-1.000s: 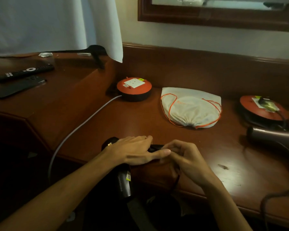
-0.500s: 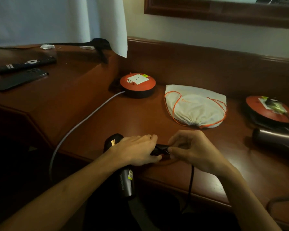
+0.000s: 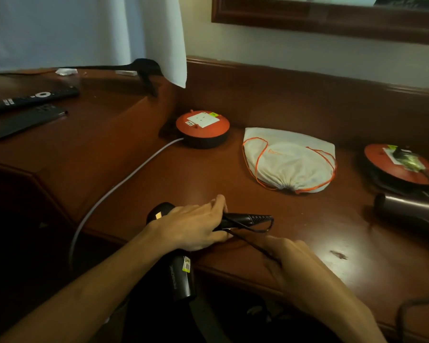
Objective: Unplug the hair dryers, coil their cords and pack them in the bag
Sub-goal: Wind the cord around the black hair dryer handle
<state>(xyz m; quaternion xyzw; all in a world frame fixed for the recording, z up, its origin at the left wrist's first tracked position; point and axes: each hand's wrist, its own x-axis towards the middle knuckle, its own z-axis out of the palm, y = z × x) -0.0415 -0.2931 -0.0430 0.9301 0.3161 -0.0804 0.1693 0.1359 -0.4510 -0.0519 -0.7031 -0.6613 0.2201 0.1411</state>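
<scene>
A black hair dryer (image 3: 181, 280) lies at the desk's front edge, its barrel hanging over the edge. My left hand (image 3: 196, 226) grips its folded handle (image 3: 248, 219). The thin black cord (image 3: 255, 240) loops from the handle's end back toward me, and my right hand (image 3: 297, 266) pinches it and holds it taut. A white drawstring bag (image 3: 290, 162) with orange strings lies farther back, its mouth pulled tight. A second, brownish hair dryer (image 3: 411, 211) lies at the right edge, its plug in the right red reel (image 3: 396, 167).
A red extension reel (image 3: 202, 128) with a white socket and a grey cable (image 3: 124, 181) stands left of the bag. Two remotes (image 3: 32, 97) lie on the raised shelf at left. White cloth hangs above it. Another black cord (image 3: 414, 308) curls at the desk's lower right.
My right hand has drawn back toward me from the handle's end, pulling the cord out straight. The left hand stays on the dryer's handle, now gripping it.
</scene>
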